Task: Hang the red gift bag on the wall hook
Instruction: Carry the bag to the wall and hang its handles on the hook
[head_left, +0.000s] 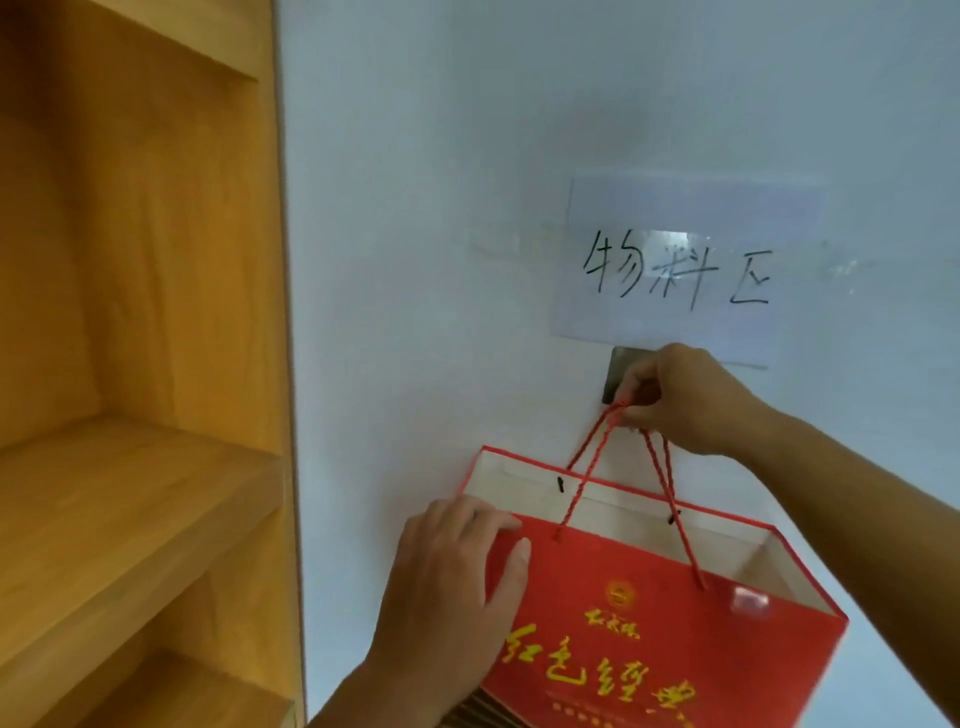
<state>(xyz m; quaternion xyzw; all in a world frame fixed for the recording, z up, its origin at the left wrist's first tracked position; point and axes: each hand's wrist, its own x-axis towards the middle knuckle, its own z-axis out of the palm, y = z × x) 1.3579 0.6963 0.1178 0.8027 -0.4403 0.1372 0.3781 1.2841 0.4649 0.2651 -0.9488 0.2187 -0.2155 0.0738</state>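
Note:
The red gift bag (649, 613) with gold lettering hangs open-topped against the white wall, its white inside showing. My right hand (685, 400) pinches the tops of its red cord handles (597, 447) right at the grey metal wall hook (621, 371), covering most of the hook. Whether the cords sit over the hook cannot be told. My left hand (457, 587) grips the bag's upper left corner, thumb on the front face and fingers over the rim.
A paper sign (675, 270) with handwritten characters is taped to the wall just above the hook. A wooden shelf unit (140, 415) with open compartments stands immediately left of the wall section.

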